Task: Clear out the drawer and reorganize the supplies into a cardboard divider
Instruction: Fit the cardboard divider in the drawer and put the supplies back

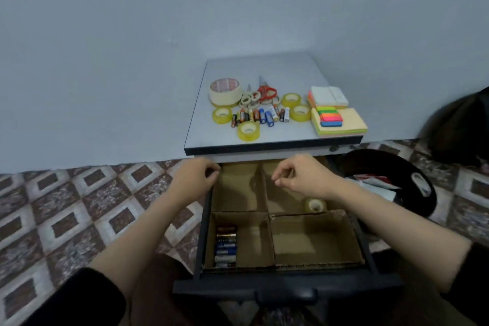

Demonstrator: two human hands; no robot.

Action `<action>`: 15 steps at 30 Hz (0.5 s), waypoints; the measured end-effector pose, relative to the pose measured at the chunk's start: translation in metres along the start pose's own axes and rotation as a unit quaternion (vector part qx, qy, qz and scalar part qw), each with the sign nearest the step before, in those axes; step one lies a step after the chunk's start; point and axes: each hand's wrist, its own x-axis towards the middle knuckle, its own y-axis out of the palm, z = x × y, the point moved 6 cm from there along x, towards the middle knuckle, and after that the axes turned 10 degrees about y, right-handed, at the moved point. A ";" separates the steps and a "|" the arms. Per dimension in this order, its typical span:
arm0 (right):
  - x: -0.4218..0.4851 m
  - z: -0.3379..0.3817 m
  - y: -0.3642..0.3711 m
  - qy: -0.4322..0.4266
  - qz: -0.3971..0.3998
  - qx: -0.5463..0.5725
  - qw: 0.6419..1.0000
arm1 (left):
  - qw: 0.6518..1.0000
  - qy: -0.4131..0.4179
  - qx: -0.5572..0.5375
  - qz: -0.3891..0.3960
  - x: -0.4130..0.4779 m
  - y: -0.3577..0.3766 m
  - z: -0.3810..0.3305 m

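Note:
The dark drawer (288, 287) is pulled open and holds a cardboard divider (267, 211) with several compartments. Several batteries (225, 246) lie in the near-left compartment. A clear tape roll (315, 204) sits in the far-right compartment, just below my right wrist. My left hand (195, 176) rests curled at the drawer's far-left corner with nothing seen in it. My right hand (300, 176) hovers over the far-right compartment, fingers loosely curled and empty. On the cabinet top (238, 66) lie more batteries (260, 115), tape rolls (248, 130), a wide masking tape roll (225, 91), red scissors (266, 91) and sticky notes (340, 120).
A black bin (397, 167) with white and red scraps stands right of the drawer. A dark shape (460, 127) lies at the far right. Patterned floor tiles (79, 206) spread on the left. A plain wall rises behind the cabinet.

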 end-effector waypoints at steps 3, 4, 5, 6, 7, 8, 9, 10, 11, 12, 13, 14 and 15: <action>0.014 -0.002 -0.035 0.009 -0.040 -0.022 0.999 | 1.000 0.013 -0.006 -0.016 0.021 -0.014 -0.010; 0.020 -0.003 -0.046 0.012 -0.054 -0.030 0.998 | 1.000 0.018 0.001 -0.018 0.029 -0.020 -0.014; 0.025 -0.003 -0.056 0.014 -0.066 -0.040 0.997 | 0.999 0.025 0.011 -0.019 0.037 -0.025 -0.017; 0.031 -0.003 -0.065 0.017 -0.077 -0.052 0.996 | 0.999 0.031 0.020 -0.019 0.045 -0.030 -0.019; 0.037 -0.003 -0.074 0.020 -0.086 -0.066 0.994 | 0.999 0.035 0.030 -0.013 0.053 -0.035 -0.020; 0.043 -0.002 -0.081 0.022 -0.095 -0.080 0.992 | 0.998 0.042 0.047 -0.006 0.062 -0.040 -0.022; 0.050 -0.002 -0.088 0.023 -0.102 -0.095 0.990 | 0.996 0.050 0.068 0.004 0.073 -0.045 -0.023; 0.057 -0.001 -0.095 0.025 -0.107 -0.108 0.988 | 0.995 0.056 0.084 0.011 0.084 -0.049 -0.024; 0.064 -0.001 -0.100 0.027 -0.111 -0.113 0.987 | 0.994 0.055 0.093 0.016 0.094 -0.053 -0.024; 0.071 0.000 -0.106 0.028 -0.117 -0.108 0.987 | 0.994 0.053 0.097 0.019 0.104 -0.057 -0.024; 0.078 0.001 -0.111 0.028 -0.124 -0.097 0.987 | 0.993 0.051 0.101 0.023 0.113 -0.059 -0.024; 0.084 0.001 -0.115 0.027 -0.129 -0.087 0.987 | 0.993 0.052 0.106 0.028 0.122 -0.060 -0.025; 0.091 0.001 -0.118 0.026 -0.133 -0.082 0.987 | 0.992 0.053 0.111 0.035 0.130 -0.060 -0.025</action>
